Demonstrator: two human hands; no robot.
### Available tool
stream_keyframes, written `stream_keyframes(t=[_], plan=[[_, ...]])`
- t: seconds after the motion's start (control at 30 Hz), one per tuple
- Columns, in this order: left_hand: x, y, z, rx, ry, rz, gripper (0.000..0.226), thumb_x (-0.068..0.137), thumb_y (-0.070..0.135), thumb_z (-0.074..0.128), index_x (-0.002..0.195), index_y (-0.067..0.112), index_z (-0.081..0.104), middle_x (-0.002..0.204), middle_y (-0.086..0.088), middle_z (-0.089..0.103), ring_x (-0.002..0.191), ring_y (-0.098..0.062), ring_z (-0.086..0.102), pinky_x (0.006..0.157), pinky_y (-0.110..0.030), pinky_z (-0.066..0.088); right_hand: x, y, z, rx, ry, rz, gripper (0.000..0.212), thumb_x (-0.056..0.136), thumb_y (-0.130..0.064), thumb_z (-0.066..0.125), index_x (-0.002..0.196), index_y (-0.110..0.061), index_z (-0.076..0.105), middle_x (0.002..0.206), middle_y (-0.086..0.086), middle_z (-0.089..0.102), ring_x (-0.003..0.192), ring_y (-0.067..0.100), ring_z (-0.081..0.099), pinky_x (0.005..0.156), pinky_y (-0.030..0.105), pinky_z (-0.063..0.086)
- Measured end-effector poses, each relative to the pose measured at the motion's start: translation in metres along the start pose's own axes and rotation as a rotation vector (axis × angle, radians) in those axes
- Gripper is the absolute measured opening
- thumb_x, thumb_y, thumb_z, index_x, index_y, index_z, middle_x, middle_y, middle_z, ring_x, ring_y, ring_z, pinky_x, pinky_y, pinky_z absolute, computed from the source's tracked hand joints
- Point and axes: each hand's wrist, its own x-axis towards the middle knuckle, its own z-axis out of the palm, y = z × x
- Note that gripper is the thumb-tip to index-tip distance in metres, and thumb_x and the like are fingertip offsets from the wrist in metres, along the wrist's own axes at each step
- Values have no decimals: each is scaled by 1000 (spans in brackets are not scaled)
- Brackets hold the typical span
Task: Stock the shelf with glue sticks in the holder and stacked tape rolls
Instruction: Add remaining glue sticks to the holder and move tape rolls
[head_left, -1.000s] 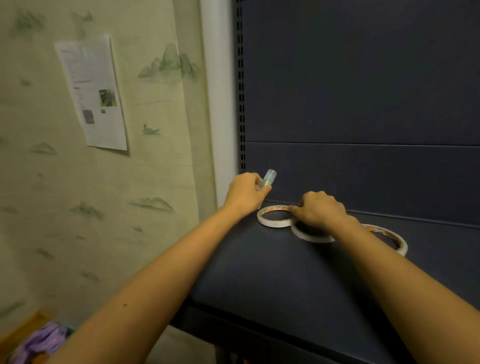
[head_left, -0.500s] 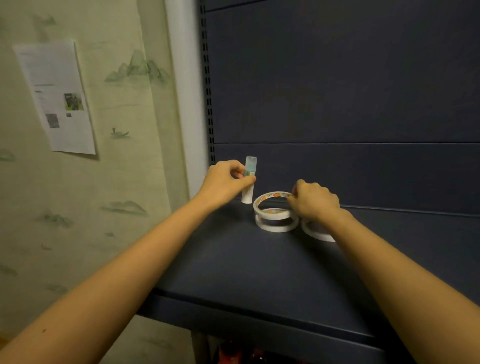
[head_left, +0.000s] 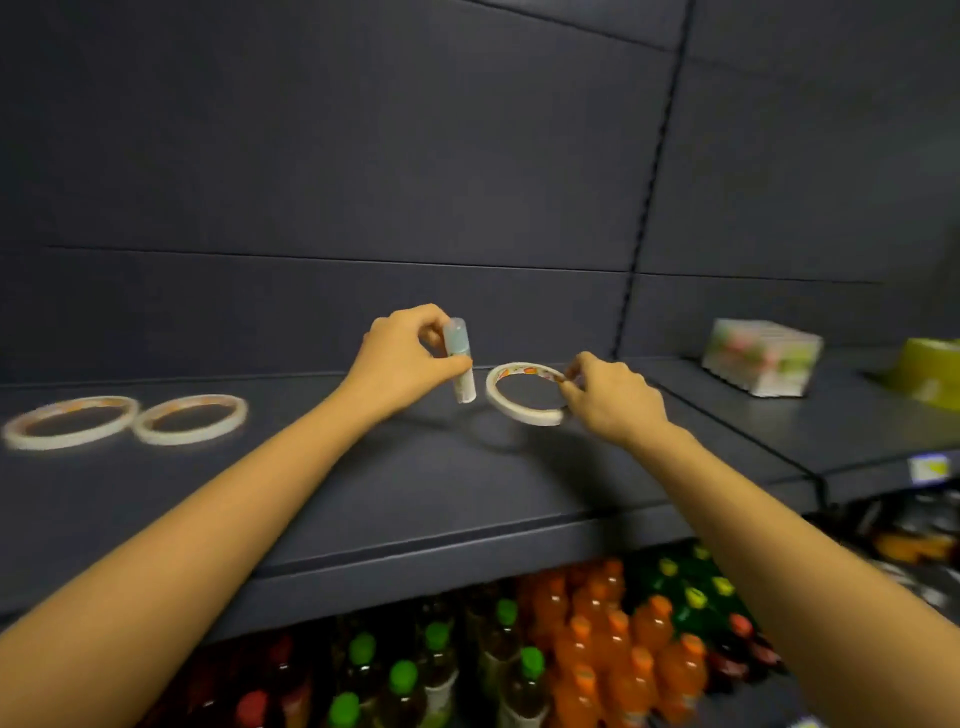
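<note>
- Fingers (head_left: 423, 319) of the left hand (head_left: 400, 358) are curling round a glue stick (head_left: 461, 366), holding it nearly upright over the shelf (head_left: 363, 483).
- The right hand (head_left: 608, 397) is pinching a tape roll (head_left: 519, 414) by its rim between thumb and fingertips, holding it tilted off the shelf surface.
- Two more tape rolls (head_left: 67, 440) are lying flat side by side at far left.
- Blurred bottles (head_left: 597, 639) are standing underneath.

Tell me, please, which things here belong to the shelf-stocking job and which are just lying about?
Part of the job:
- glue stick, held by the left hand
- tape roll, pinched by the right hand
- far-left roll and second roll, flat on the shelf

Just lying about:
- patterned box
- yellow-green object
- drink bottles below
</note>
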Motion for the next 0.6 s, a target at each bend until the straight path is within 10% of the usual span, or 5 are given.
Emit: stream_keyframes(t=[0.6], plan=[[56, 206, 304, 40, -277, 296, 29, 74, 22, 71, 101, 19, 62, 95, 1, 66, 89, -23, 63, 78, -34, 51, -57, 356, -88, -87, 176, 471, 29, 98, -36, 41, 115, -17, 54, 116, 13, 62, 102, 36, 56, 72, 35, 38]])
